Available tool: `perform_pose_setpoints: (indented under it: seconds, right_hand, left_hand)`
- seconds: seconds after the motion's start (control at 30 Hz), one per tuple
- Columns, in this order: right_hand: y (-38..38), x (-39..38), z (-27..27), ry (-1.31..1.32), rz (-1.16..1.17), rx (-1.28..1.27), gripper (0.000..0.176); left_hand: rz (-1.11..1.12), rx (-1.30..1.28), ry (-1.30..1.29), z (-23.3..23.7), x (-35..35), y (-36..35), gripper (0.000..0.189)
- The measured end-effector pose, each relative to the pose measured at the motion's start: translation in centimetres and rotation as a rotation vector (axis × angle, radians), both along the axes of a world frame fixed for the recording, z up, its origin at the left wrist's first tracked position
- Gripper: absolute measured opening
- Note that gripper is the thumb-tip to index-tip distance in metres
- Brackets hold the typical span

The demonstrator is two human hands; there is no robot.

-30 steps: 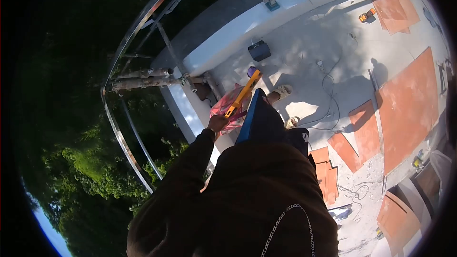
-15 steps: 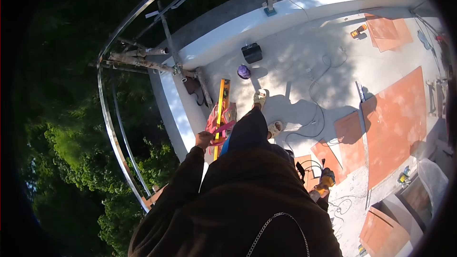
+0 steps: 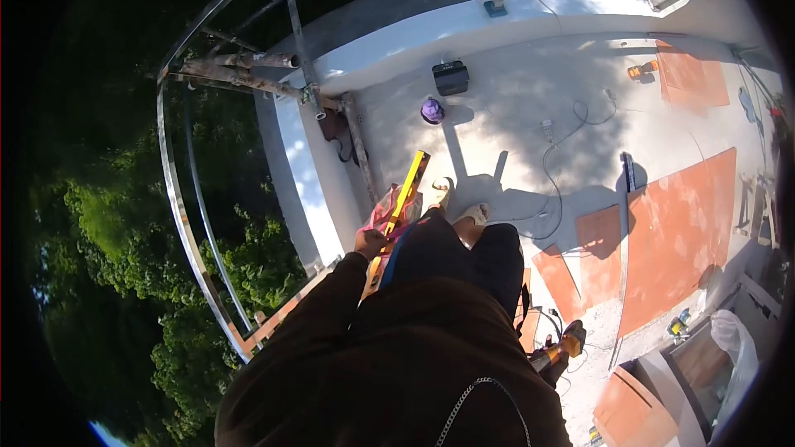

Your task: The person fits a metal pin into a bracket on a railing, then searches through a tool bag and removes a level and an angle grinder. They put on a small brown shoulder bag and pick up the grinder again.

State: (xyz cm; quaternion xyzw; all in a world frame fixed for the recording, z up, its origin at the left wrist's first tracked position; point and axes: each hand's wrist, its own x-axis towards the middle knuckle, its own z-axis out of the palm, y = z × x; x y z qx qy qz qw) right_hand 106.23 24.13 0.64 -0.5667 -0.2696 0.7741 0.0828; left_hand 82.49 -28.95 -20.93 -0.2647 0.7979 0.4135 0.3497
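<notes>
My left hand (image 3: 370, 242) is closed round the pink strap of a red see-through bag (image 3: 383, 213), at my left thigh. A long yellow spirit level (image 3: 407, 190) sticks up out of the bag at a slant. Low on my right side, my right hand (image 3: 544, 359) grips a yellow-and-black power tool (image 3: 571, 339); its exact kind is hard to make out. Dark cords hang beside the tool. The fingers of the right hand are partly in shadow.
On the floor lie a black case (image 3: 450, 78), a purple cap (image 3: 432, 111), an extension cord (image 3: 556, 174), an orange power tool (image 3: 642, 72) and large reddish boards (image 3: 679, 232). A low white wall (image 3: 302, 153) and metal railing (image 3: 178, 190) run along the left, with scaffold poles.
The spirit level has tilted to the right, and the bag has shifted slightly with my left hand. My right hand and its tool have moved lower. My feet have shifted.
</notes>
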Motion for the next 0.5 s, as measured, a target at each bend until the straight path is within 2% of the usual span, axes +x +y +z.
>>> perform_pose_setpoints:
  seconds: [0.07,0.1,0.13,0.17,0.23,0.27,0.33,0.43,0.47,0.5]
  right_hand:
    - [1.3,-0.5,0.0,0.017,0.013,-0.009,0.036]
    - [2.2,-0.8,-0.1,0.029,0.015,-0.021,0.036]
    - [3.4,-1.2,-0.6,0.05,0.022,-0.028,0.036]
    - [5.0,-1.7,-1.5,0.061,0.024,-0.044,0.036]
    - [8.3,-2.3,-4.8,0.082,-0.017,-0.113,0.041]
    - [9.6,-3.9,-5.9,0.087,0.061,-0.074,0.042]
    - [10.9,-8.5,-7.3,0.082,0.074,-0.141,0.043]
    - [11.4,-14.8,-10.5,0.239,0.076,-0.277,0.049]
    - [10.9,-16.4,-11.1,0.231,0.078,-0.294,0.049]
    - [10.1,-18.4,-11.7,0.34,0.006,-0.393,0.049]
  left_hand:
    - [-0.034,-0.036,-0.029,-3.5,0.1,-0.1,0.01]
    - [-0.133,-0.076,0.045,-6.3,0.3,-0.3,0.011]
    - [-0.233,-0.113,0.115,-6.7,-0.2,0.6,0.013]
    - [-0.232,-0.109,0.112,-6.9,-1.3,1.7,0.013]
    - [-0.289,-0.063,0.079,-3.8,-4.6,4.6,0.015]
    - [-0.307,-0.091,0.032,-4.4,-5.4,5.4,0.016]
    - [-0.36,-0.074,0.091,-5.4,-7.1,6.8,0.014]
    - [-0.393,-0.063,0.027,-4.4,-10.7,10.3,0.013]
    - [-0.417,-0.018,0.019,-6.1,-11.0,10.6,0.013]
    - [-0.441,0.028,0.019,-8.0,-11.8,11.2,0.013]
